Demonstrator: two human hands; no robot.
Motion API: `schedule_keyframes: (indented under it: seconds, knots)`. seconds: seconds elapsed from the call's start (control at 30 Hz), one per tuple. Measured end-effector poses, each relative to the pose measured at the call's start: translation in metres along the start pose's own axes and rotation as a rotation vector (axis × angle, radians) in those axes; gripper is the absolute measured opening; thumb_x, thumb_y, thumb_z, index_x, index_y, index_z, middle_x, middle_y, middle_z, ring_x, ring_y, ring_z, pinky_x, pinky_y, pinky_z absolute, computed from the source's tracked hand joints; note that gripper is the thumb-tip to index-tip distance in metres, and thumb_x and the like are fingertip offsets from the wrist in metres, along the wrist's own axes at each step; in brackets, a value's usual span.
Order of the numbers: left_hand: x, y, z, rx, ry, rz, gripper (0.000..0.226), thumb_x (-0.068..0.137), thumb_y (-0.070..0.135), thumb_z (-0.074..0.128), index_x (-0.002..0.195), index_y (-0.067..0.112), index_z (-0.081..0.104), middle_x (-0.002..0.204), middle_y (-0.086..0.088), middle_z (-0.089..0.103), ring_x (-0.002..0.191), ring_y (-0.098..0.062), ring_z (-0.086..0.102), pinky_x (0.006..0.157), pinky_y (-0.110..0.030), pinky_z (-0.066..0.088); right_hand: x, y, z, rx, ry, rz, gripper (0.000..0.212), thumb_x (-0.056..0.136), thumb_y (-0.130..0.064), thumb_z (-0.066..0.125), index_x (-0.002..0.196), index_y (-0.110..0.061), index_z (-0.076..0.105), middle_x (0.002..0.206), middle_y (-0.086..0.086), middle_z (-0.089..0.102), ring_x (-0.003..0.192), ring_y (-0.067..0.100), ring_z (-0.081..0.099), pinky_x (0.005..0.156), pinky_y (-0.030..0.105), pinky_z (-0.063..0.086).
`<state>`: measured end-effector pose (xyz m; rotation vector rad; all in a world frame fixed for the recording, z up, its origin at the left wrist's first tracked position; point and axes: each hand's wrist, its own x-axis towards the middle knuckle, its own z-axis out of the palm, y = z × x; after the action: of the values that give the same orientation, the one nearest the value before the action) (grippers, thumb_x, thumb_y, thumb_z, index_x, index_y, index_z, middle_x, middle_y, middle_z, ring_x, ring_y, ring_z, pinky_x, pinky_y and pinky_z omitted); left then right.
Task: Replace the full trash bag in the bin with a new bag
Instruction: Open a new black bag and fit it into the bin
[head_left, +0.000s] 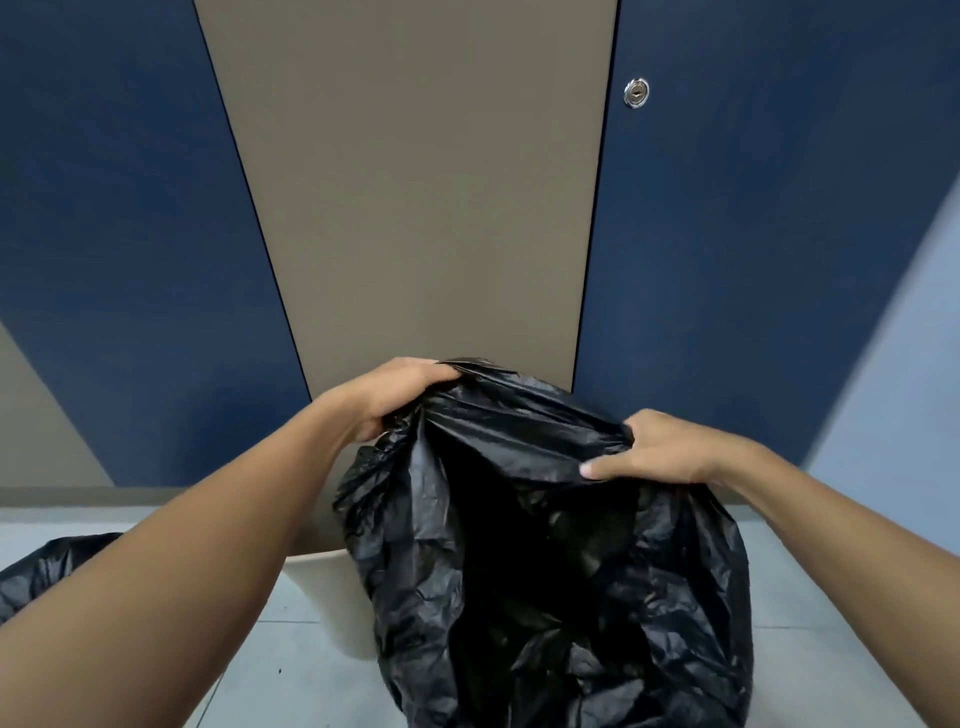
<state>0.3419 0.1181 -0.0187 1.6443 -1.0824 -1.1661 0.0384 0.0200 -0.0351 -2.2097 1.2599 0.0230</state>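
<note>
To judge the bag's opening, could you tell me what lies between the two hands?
In the head view, only the black bag's gathered rim spans between left hand and right hand.

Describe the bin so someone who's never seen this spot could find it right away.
Start at the tan wall panel between the blue ones. At its foot on the tiled floor stands the bin, mostly hidden behind the black bag both hands hold. It's the only pale, smooth, rigid thing there.

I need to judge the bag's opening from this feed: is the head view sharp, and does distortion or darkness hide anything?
Head view: the hands and black bag are fairly sharp; wide-angle distortion splays the wall panels outward; the bag's inside is too dark to read; faint sheen on its creases; the right edge looks smeared.
</note>
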Motion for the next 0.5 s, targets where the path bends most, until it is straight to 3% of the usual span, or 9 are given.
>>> schedule_keyframes:
  seconds: [0.03,0.1,0.17,0.23,0.3,0.37,0.43,0.5]
  knots:
    - [-0.002,0.000,-0.003,-0.001,-0.015,0.009,0.030,0.095,0.038,0.069,0.116,0.017,0.076,0.114,-0.009,0.079,0.100,-0.025,0.078,0.083,-0.036,0.062,0.003,0.001,0.000,-0.062,0.036,-0.021,0.045,0.082,-0.063,0.073,0.096,-0.020,0.071,0.106,-0.001,0.074,0.099,0.018,0.070,0.076,0.027,0.050]
    - [-0.003,-0.002,-0.012,0.074,-0.037,0.049,0.060,0.079,0.047,0.083,0.130,0.018,0.069,0.129,-0.006,0.074,0.116,-0.023,0.072,0.106,-0.043,0.053,0.004,0.002,0.000,0.002,0.093,-0.057,0.034,0.094,-0.051,0.066,0.093,-0.018,0.075,0.099,0.004,0.077,0.097,0.022,0.071,0.087,0.035,0.054]
    - [-0.004,-0.006,-0.018,0.295,-0.027,0.054,0.109,0.067,0.057,0.088,0.156,0.017,0.042,0.159,-0.002,0.047,0.145,-0.022,0.047,0.123,-0.042,0.032,0.004,0.004,-0.001,0.211,0.131,-0.078,0.032,0.099,-0.045,0.063,0.098,-0.016,0.078,0.099,0.005,0.079,0.097,0.024,0.074,0.097,0.039,0.054]
    - [-0.004,-0.009,-0.018,0.482,-0.033,0.028,0.124,0.074,0.059,0.086,0.165,0.017,0.013,0.172,-0.001,0.019,0.157,-0.022,0.022,0.126,-0.037,0.020,0.006,0.005,-0.001,0.383,0.129,-0.107,0.025,0.101,-0.038,0.064,0.099,-0.019,0.079,0.096,0.001,0.081,0.095,0.020,0.076,0.098,0.039,0.056]
    - [-0.004,-0.011,-0.017,0.583,-0.011,0.035,0.112,0.087,0.052,0.078,0.165,0.016,0.008,0.172,-0.006,0.018,0.157,-0.025,0.022,0.123,-0.037,0.022,0.006,0.006,-0.002,0.440,0.112,-0.128,0.018,0.100,-0.035,0.065,0.100,-0.025,0.080,0.096,-0.005,0.081,0.092,0.012,0.077,0.092,0.031,0.059]
    - [-0.004,-0.013,-0.018,0.568,0.023,0.042,0.098,0.094,0.045,0.072,0.165,0.013,0.012,0.170,-0.009,0.024,0.155,-0.027,0.029,0.123,-0.037,0.026,0.006,0.007,-0.004,0.455,0.084,-0.152,0.009,0.096,-0.041,0.068,0.095,-0.036,0.076,0.089,-0.023,0.078,0.081,-0.006,0.073,0.072,0.012,0.056]
    - [-0.003,-0.012,-0.023,0.386,-0.002,-0.047,0.077,0.098,0.038,0.069,0.159,0.009,0.033,0.157,-0.009,0.049,0.142,-0.025,0.051,0.118,-0.039,0.041,0.002,0.009,-0.005,0.439,0.097,-0.195,0.009,0.094,-0.047,0.068,0.087,-0.042,0.064,0.075,-0.043,0.066,0.072,-0.024,0.062,0.058,-0.002,0.044]
    - [-0.005,-0.011,-0.029,0.147,-0.041,-0.158,0.046,0.101,0.032,0.066,0.137,0.005,0.059,0.124,-0.009,0.075,0.109,-0.021,0.075,0.092,-0.035,0.061,-0.001,0.012,-0.005,0.432,0.128,-0.242,0.021,0.090,-0.058,0.067,0.088,-0.037,0.066,0.079,-0.038,0.069,0.077,-0.019,0.065,0.063,-0.002,0.044]
